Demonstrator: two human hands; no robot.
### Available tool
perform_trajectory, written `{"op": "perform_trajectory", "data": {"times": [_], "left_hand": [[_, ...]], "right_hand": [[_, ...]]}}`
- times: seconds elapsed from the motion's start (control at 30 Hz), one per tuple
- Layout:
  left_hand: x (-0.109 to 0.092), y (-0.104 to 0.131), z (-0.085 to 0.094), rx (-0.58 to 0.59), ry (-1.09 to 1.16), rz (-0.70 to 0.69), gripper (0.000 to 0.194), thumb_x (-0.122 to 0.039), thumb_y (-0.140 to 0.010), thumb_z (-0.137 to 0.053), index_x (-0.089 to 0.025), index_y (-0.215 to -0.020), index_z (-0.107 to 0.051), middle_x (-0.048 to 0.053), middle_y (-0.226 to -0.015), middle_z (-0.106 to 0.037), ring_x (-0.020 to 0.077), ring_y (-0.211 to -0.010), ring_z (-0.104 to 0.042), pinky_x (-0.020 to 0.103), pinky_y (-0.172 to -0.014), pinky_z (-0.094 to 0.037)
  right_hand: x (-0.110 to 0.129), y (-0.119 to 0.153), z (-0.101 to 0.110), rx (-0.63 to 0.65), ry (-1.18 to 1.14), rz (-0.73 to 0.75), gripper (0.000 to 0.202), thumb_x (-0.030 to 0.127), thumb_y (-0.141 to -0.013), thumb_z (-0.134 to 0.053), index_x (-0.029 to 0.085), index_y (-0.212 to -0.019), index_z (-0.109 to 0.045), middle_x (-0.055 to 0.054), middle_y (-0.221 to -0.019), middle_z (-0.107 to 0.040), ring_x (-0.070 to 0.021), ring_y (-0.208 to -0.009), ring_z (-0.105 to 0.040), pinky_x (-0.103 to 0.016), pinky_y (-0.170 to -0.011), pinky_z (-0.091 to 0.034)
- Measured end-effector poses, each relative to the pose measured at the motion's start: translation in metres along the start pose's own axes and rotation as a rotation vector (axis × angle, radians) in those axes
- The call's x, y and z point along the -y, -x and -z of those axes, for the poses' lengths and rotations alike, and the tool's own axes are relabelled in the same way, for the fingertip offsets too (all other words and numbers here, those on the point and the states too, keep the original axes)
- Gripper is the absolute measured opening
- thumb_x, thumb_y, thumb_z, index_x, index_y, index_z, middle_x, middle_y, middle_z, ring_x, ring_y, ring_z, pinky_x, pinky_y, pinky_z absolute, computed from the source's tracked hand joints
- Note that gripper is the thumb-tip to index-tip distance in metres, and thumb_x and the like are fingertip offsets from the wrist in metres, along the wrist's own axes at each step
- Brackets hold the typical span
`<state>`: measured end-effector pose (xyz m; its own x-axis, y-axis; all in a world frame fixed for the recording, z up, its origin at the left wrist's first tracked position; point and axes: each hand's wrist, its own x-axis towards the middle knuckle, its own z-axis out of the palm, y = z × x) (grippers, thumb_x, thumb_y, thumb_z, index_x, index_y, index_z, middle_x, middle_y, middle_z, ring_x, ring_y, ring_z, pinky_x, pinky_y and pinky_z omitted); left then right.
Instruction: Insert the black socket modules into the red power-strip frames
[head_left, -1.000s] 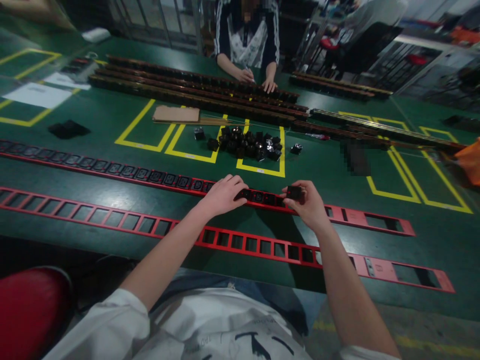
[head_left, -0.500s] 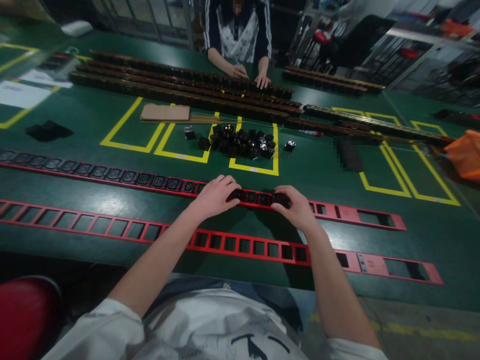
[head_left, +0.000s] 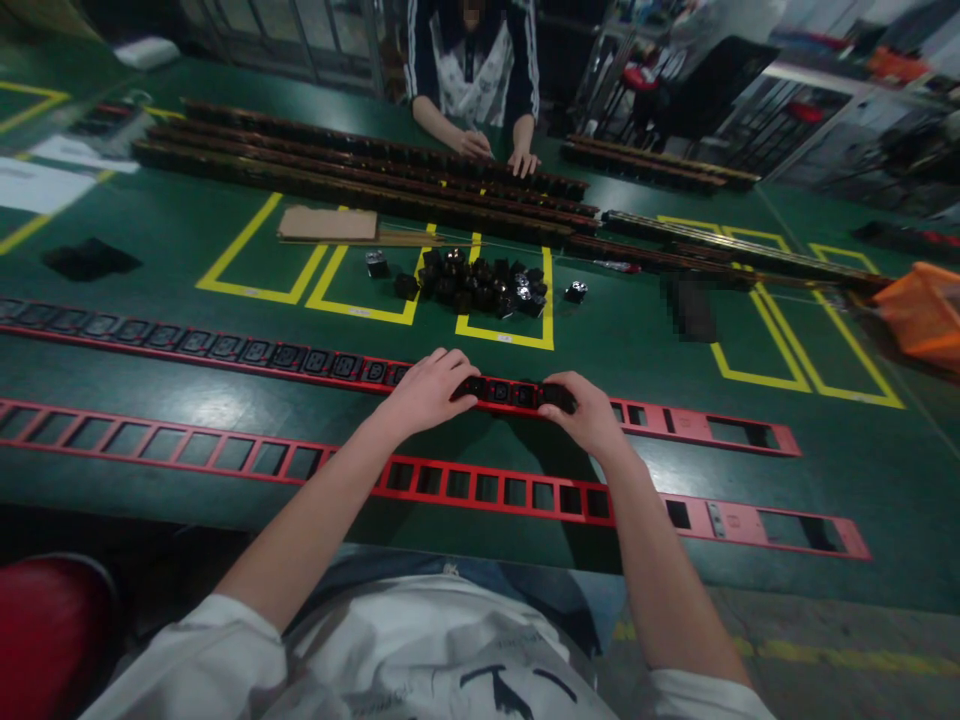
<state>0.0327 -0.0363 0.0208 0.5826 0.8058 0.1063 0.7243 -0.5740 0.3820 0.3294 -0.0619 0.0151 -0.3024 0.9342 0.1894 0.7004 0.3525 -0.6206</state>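
A long red strip (head_left: 686,422) lies across the green table, its openings filled with black socket blocks (head_left: 345,366) from the far left to my hands. Fingers curled, my left hand (head_left: 431,392) grips a black block in the strip. A little to the right, my right hand (head_left: 583,408) pinches another black block (head_left: 553,395) at the strip between thumb and fingers. A few seated blocks show between the two hands. Nearer my body, a second red strip (head_left: 486,488) with open slots runs under both forearms.
Beyond the strips lies a pile of loose black blocks (head_left: 480,285), with cardboard (head_left: 328,224) to its left. Long dark rails (head_left: 360,175) cross the table's far part, where a person (head_left: 472,60) works. An orange bag (head_left: 919,315) is at the right.
The whole view has shifted slightly, so the strips and table appear a little further left. Both hands keep nearly the same places on the strip.
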Motion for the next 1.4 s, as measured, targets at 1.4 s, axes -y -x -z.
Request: {"op": "perform_trajectory", "data": {"times": [1.4], "left_hand": [[-0.001,0.0,0.001,0.0,0.006,0.005,0.031,-0.036,-0.093,-0.064,-0.021,-0.121,-0.063,0.006,-0.119,-0.062,0.0243,-0.108,-0.055,0.038,-0.091,-0.049]], "right_hand": [[-0.002,0.003,0.007,0.032,-0.001,-0.056,0.026,0.038,-0.088,-0.068,0.023,-0.108,-0.067,-0.009,-0.105,-0.071,-0.028,-0.098,-0.066,-0.047,-0.086,-0.054]]}}
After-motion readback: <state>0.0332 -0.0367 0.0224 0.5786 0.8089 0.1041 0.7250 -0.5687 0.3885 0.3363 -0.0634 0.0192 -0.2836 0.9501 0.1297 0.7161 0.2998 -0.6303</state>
